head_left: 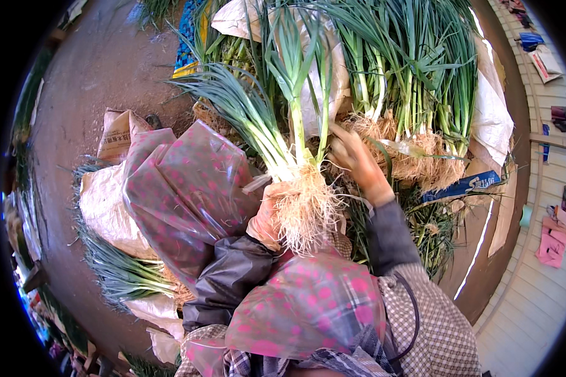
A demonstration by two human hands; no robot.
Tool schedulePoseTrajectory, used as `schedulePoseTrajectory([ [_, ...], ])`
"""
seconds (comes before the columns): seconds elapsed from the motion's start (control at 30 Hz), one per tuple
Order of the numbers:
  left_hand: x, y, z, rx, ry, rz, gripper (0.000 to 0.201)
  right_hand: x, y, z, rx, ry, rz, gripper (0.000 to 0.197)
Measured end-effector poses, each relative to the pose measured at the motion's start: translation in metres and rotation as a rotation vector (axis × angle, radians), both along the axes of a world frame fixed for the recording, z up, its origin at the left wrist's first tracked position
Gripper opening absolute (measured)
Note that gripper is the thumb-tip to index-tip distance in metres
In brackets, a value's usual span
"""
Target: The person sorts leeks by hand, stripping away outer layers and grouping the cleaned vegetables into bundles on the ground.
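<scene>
My left hand [268, 217] is closed round the lower end of a bunch of green garlic [300, 135], held upright over my lap. Its pale, tangled roots [305, 210] hang over the fingers and hide part of the grip. The long, flat green leaves fan up and away to the left. Beside the bunch's rightmost stalk is my right hand [358, 162], fingers curled and thumb side toward the stems. Whether those fingers pinch a leaf cannot be made out.
More green garlic [415, 94] lies in a thick row at the far right, roots toward me. A smaller pile [132, 273] rests on pale sacking at left. Spotted plastic sheeting [188, 182] covers my knee. Leaf trimmings [431, 232] litter the ground at right, beside a blue strip [462, 186].
</scene>
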State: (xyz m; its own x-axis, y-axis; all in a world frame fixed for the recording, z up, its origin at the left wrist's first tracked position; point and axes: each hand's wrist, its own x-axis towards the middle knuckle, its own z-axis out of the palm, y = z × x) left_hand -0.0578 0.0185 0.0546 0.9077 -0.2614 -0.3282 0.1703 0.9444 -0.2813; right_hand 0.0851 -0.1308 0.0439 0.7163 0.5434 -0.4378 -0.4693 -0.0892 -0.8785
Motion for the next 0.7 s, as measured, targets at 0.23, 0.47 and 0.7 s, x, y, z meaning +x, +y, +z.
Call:
schedulePoseTrajectory([
  [0.23, -0.002, 0.013, -0.011, 0.163, -0.044, 0.155, 0.035, 0.000, 0.050, 0.003, 0.055, -0.018, 0.228, 0.033],
  [0.47, 0.004, 0.008, -0.016, 0.220, 0.006, -0.055, 0.038, -0.035, -0.029, 0.052, -0.118, -0.065, -0.030, 0.021],
  [0.7, 0.013, -0.009, -0.010, 0.363, 0.000, -0.175, 0.041, -0.022, 0.001, 0.035, -0.314, -0.809, 0.257, 0.019],
])
